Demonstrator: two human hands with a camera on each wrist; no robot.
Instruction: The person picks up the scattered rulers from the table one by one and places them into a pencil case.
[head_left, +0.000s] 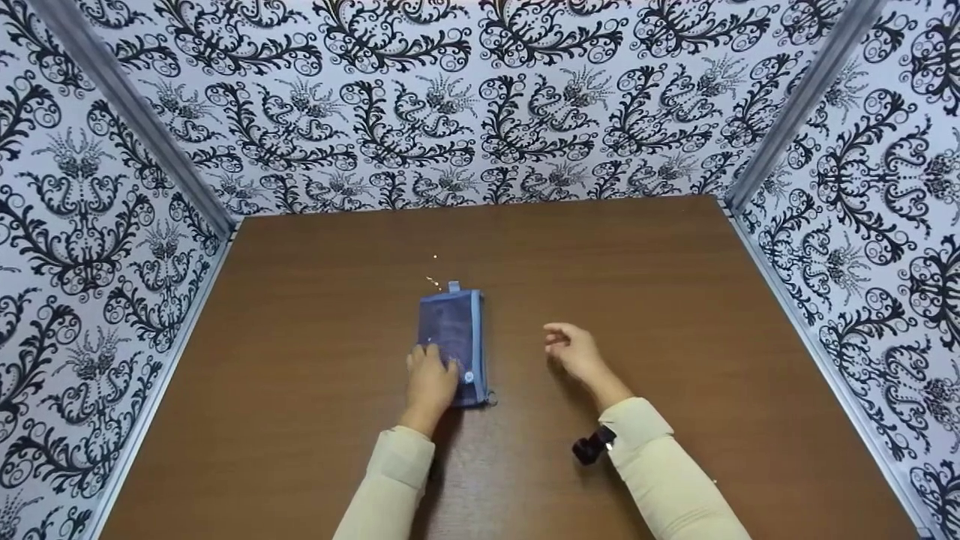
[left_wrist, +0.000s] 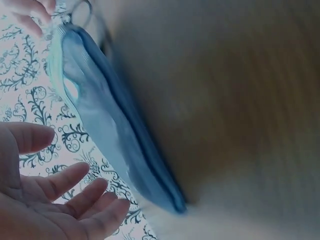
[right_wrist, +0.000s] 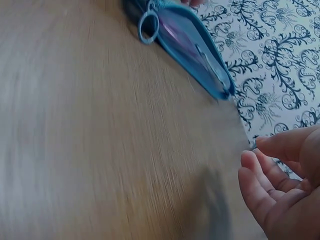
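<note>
A blue zip pouch with a lighter blue edge lies near the table's middle. My left hand is over its lower left part; in the left wrist view, that hand has its fingers spread beside the pouch. To the right, my right hand is above the table, away from the pouch. The right wrist view shows this hand pinching a tiny dark thing, its kind unclear, between thumb and fingertip. Something pinkish shows through the pouch, whose corner bears a ring.
Tiny shiny bits lie on the brown table just beyond the pouch. Patterned black-and-white walls stand around the back and sides. A dark device is strapped at the right sleeve.
</note>
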